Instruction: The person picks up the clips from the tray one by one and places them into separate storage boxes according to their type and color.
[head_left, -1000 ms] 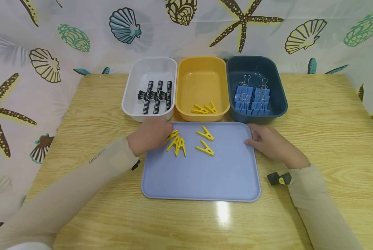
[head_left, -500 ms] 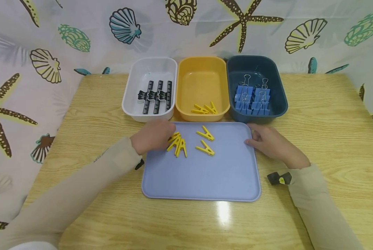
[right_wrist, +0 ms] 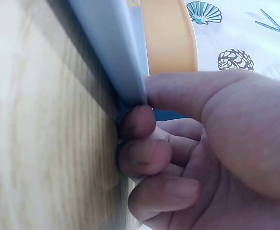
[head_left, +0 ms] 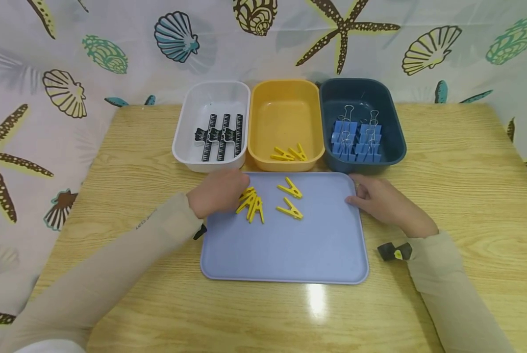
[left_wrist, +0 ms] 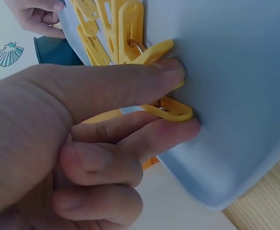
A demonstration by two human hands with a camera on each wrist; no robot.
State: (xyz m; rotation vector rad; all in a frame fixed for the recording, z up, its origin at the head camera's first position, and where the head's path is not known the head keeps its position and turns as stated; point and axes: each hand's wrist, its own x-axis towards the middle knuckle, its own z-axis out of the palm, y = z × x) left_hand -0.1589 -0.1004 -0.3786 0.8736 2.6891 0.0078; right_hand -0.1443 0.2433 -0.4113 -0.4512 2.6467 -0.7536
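My left hand (head_left: 219, 192) is over the upper left corner of the lavender-blue tray (head_left: 285, 255). In the left wrist view its thumb and forefinger pinch a yellow clothespin (left_wrist: 176, 110) at the tray's surface. More yellow clothespins (head_left: 256, 210) fan out right beside those fingers. Two others, an upper clothespin (head_left: 290, 188) and a lower clothespin (head_left: 290, 209), lie apart near the tray's upper middle. My right hand (head_left: 380, 202) grips the tray's right rim near its upper corner, thumb above and curled fingers below, as the right wrist view shows.
Behind the tray stand three bins side by side. The white bin (head_left: 192, 105) holds black clips with a piano-key pattern, the yellow bin (head_left: 285, 115) a few yellow clothespins, the dark blue bin (head_left: 397, 142) several blue binder clips. A shell-patterned cloth (head_left: 263, 54) hangs behind the wooden table (head_left: 466, 196).
My left hand has moved slightly to the right, and the fanned clothespins beside it have shifted a little and bunched closer. The right hand and the tray stay essentially in place.
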